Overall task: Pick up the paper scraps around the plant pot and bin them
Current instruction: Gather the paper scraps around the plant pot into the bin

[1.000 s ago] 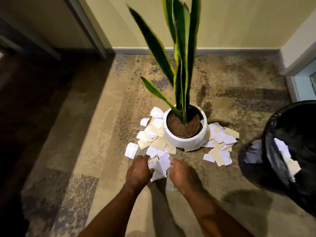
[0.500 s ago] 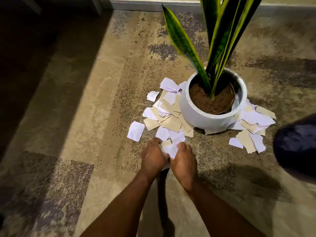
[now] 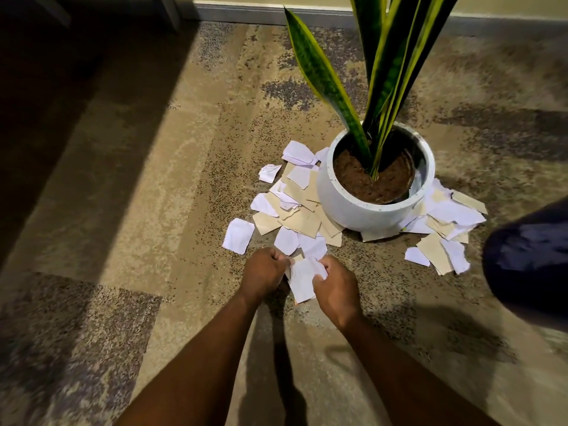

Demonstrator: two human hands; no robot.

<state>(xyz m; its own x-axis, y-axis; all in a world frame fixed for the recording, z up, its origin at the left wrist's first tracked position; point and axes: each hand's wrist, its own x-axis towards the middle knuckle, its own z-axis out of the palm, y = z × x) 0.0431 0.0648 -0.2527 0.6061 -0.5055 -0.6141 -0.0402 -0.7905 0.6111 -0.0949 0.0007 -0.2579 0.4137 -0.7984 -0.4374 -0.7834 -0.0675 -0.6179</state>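
A: Largest first. Mottled beige-and-grey carpet across the whole floor. Tall snake plant with green, yellow-edged leaves, rooted in brown soil. Dark rounded bin cut off at the right edge, blurred, opening not visible. Round white ceramic pot near the middle.

B: Scraps?

A: Torn white and tan paper scraps in two heaps. Bigger left heap touching the pot wall. Smaller right heap against the other side, between pot and bin. One loose white scrap just left of the left heap.

B: Hands?

A: Close together just in front of the left heap: left hand and right hand. Fingers of both curled in, pinching a crumpled white bunch between them. Lifted or resting on the carpet: cannot tell.

B: Risks?

A: Early in the job, by the look of it, with most paper on the floor.
- Bunch gripped by its edges only, so likely to shed pieces on the swing to the bin.
- Thin sheets lying flat on carpet, so hard to get a fingertip under.
- A tan piece seemingly trapped under the pot base, so likely to tear if pulled.
- Leaves near the reach path. A knock could rock the pot and spill soil.
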